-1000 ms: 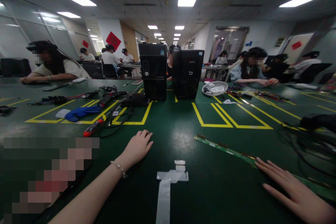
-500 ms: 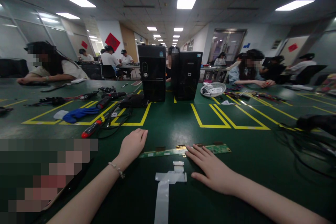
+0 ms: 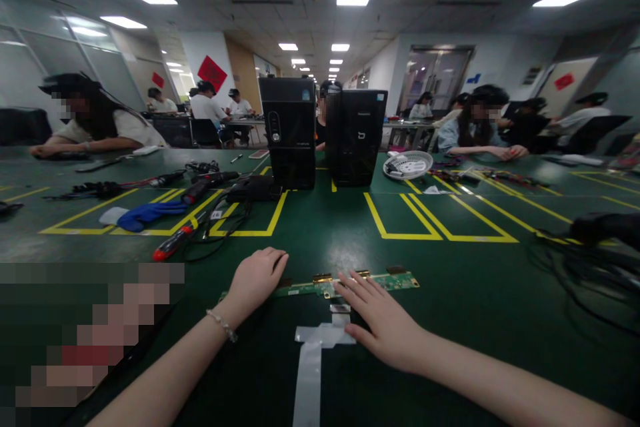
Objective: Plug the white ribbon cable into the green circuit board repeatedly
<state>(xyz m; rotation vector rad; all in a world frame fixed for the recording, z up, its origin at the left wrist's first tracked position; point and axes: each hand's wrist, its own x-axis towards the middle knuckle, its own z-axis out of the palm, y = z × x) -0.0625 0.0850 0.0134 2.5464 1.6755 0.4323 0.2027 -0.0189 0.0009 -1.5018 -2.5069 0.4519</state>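
Observation:
A long, narrow green circuit board (image 3: 395, 281) lies crosswise on the table in front of me, with gold and dark tabs along its far edge. My left hand (image 3: 256, 279), a bracelet on its wrist, lies over the board's left part. Its fingers bend down over the board together, and their tips are hidden. My right hand (image 3: 383, 320) rests flat with fingers spread, their tips on the middle of the board. Just below is a flat ribbon connector (image 3: 340, 309), fixed to the table by strips of whitish tape (image 3: 307, 373).
Two black computer towers (image 3: 290, 133) stand ahead. On the left lie a red-black screwdriver (image 3: 173, 243), a blue glove (image 3: 150, 215) and cables. A white basket (image 3: 407, 165) sits at the far right, black cables (image 3: 595, 280) nearer. Co-workers sit around the green table (image 3: 480, 320).
The circuit board has shifted left, and my right hand has moved left with it. More of the board now lies beneath and left of my left hand, which moved slightly right.

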